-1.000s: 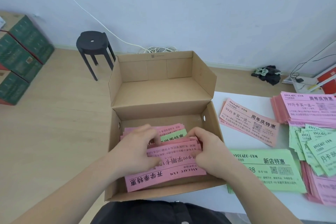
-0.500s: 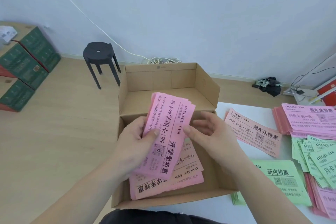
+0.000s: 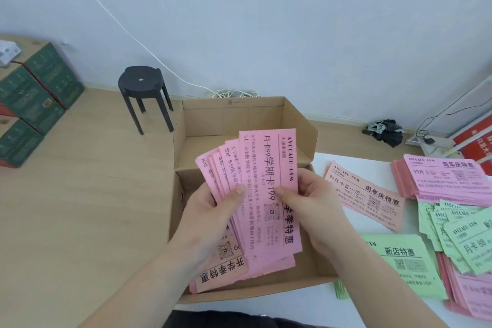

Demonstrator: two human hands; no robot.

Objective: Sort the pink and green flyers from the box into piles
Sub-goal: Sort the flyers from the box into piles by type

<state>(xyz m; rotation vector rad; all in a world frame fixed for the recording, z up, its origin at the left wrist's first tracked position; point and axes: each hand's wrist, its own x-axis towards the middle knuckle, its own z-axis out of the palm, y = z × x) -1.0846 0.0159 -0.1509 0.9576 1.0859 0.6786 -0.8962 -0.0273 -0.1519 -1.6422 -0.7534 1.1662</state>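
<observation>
Black stool (image 3: 142,82) on floor (green cartons (image 3: 34,88) left).

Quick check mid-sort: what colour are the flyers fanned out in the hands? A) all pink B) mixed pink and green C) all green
A: every sheet showing in the fanned bundle, gripped by the left hand and pinched by the right hand above the box, is pink.

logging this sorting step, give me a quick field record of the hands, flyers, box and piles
left hand: holds fanned pink flyers above the box
right hand: pinches the front flyer of the fan
inside box: leftover pink flyers; no green visible
table: pink stack at far right, green pile beside the box
</observation>
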